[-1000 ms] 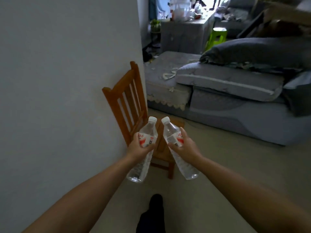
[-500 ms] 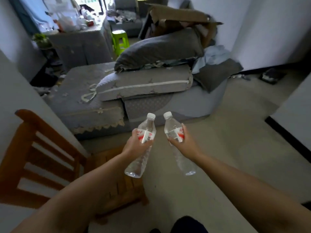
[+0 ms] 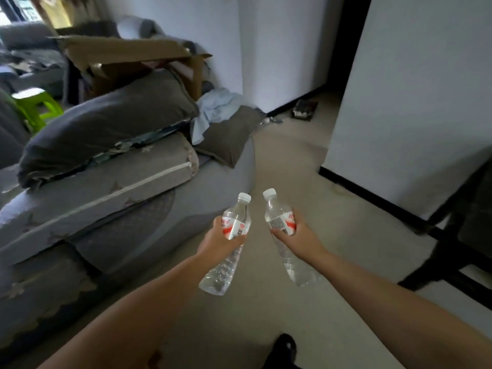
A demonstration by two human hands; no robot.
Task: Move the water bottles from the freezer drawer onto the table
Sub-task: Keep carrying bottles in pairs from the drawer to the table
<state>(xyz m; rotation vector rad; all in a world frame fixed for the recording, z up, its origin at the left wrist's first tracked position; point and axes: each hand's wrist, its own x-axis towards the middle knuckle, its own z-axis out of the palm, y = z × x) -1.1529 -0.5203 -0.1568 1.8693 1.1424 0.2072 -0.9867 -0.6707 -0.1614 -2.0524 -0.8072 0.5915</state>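
In front of me I hold two bottles side by side above the floor, one bottle in my left hand and the other bottle in my right hand, caps apart and pointing away from me. To my left lies a sofa with cushions stacked on it, and a cardboard box sits behind them. On my right stands a wall, with a table at the right edge.

Cluttered living room from where I stand

I see a grey sofa on the left piled with cushions and flattened cardboard, a green stool behind it, white walls, beige floor, and what may be a dark chair at right.
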